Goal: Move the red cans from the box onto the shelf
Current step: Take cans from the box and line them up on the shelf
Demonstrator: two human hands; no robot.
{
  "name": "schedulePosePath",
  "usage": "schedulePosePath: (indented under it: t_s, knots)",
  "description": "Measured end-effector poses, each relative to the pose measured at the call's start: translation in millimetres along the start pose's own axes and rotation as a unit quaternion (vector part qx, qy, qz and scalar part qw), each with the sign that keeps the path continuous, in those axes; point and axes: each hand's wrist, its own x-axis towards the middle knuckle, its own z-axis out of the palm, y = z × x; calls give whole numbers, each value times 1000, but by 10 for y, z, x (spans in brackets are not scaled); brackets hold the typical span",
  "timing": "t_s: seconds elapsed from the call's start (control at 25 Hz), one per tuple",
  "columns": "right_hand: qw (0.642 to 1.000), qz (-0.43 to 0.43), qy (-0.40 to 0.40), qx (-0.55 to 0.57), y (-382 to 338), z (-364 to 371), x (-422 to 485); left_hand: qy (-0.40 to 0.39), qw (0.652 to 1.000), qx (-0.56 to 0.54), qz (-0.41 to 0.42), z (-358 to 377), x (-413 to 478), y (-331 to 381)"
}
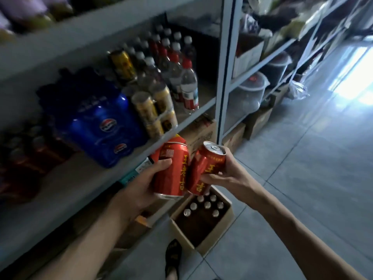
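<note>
My left hand (145, 182) grips a red can (171, 174) with yellow lettering, and a second red can seems to sit behind it near the thumb. My right hand (226, 170) holds another red can (203, 168) by its side, silver top tilted up. Both hands hover in front of the grey shelf (84, 182), just above its front edge. Below them on the floor stands the open cardboard box (220, 237) with several can tops showing at its far end. More red cans (22, 158) stand blurred on the shelf at the far left.
On the shelf are a blue shrink-wrapped pack of soda (101, 122), gold cans (153, 112) and clear bottles (179, 77) with red labels. A grey upright post (224, 77) divides the shelving. Cardboard boxes sit under the shelves. My sandalled foot (172, 259) is near the box on the tiled floor.
</note>
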Motion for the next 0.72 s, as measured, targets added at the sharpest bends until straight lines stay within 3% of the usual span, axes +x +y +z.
schedulePosePath:
  t_s: [0.2,0.44,0.56,0.72]
  knots:
    - [998,-30,-52,-33,-537,868,4,53,996,-54,54,-168,-1097,218]
    - [993,2,-114,-30,-689,2000,266,142,974,-87,153,-826,-1954,191]
    - [992,36,-122,-23,-595,2600,439,205,960,-113,156,-1314,-2258,123]
    - [988,48,-131,-73,-382,3359,678,230,951,-153,139,-2028,-2534,86]
